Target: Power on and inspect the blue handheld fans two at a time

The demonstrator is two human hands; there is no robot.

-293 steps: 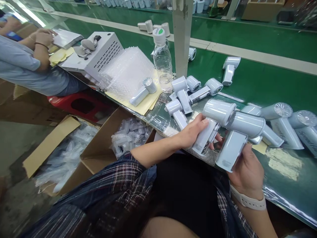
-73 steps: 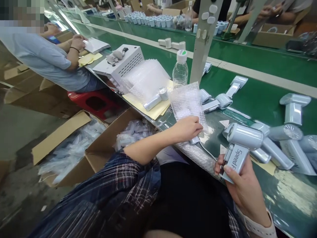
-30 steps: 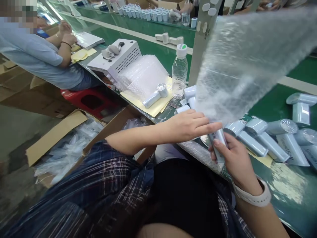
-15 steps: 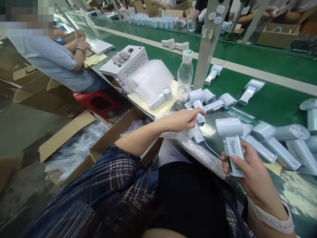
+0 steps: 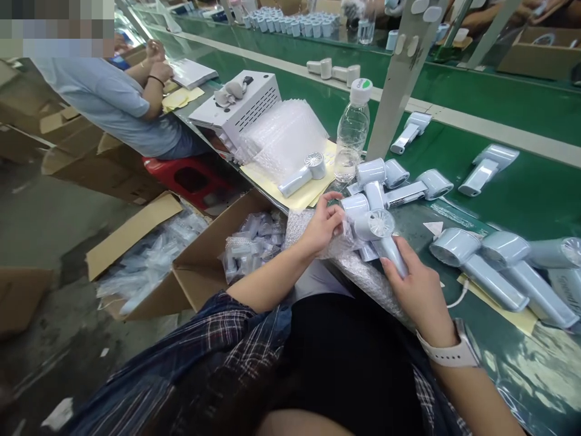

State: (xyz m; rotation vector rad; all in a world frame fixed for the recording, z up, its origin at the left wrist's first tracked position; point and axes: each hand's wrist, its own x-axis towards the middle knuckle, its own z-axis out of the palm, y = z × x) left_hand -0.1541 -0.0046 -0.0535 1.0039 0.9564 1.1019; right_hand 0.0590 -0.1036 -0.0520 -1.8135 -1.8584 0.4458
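My right hand [image 5: 417, 287] is wrapped round the handle of a pale blue handheld fan [image 5: 380, 225], its round slotted end facing up toward me. The fan head is beside a clear bubble wrap bag [image 5: 338, 242], partly behind its film; how far inside it reaches is unclear. With fingers curled, my left hand [image 5: 324, 225] pinches the edge of this bag. Just behind the held fan, several similar fans [image 5: 374, 172] lie in a heap. Another fan [image 5: 299, 178] rests on yellow paper to the left.
A clear plastic bottle [image 5: 353, 130] stands behind the fans, near a metal post [image 5: 397, 79]. Bubble bags [image 5: 290, 130] lean on a white machine [image 5: 240, 106]. More fans [image 5: 494, 275] lie at right. Below left is a cardboard box [image 5: 200, 266] of wrapped items. A co-worker [image 5: 104, 97] sits beyond.
My right hand has carried the fan leftward and turned it, so its slotted end shows. My left hand has drawn back left from a pointing pose and curled at the bubble wrap bag.
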